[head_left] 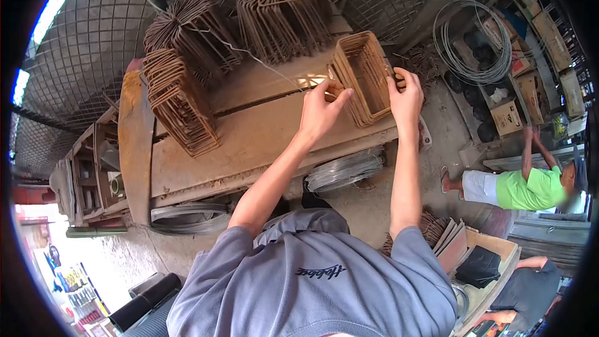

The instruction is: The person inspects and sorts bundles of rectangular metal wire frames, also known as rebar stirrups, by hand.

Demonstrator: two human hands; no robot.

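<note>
A bundle of rusty rectangular rebar stirrups (379, 109) stands at the right end of the wooden bench, its frames lined up one behind another. My left hand (324, 107) is at its left side, fingers curled and thumb overlapping the frame edge; I cannot tell what they pinch. At the upper right edge of the bundle, my right hand (405, 92) has its thumb and fingers closed on the rim. A thin pale wire (249, 56) runs from the stacks at the back toward my left hand.
More stirrup stacks (181, 103) (281, 15) stand on the bench (249, 131), against a wire mesh wall. Wire coils lie below the bench front (346, 171), and another coil (471, 43) is at right. A person in a green shirt (530, 188) and another in dark clothes (527, 296) are at right.
</note>
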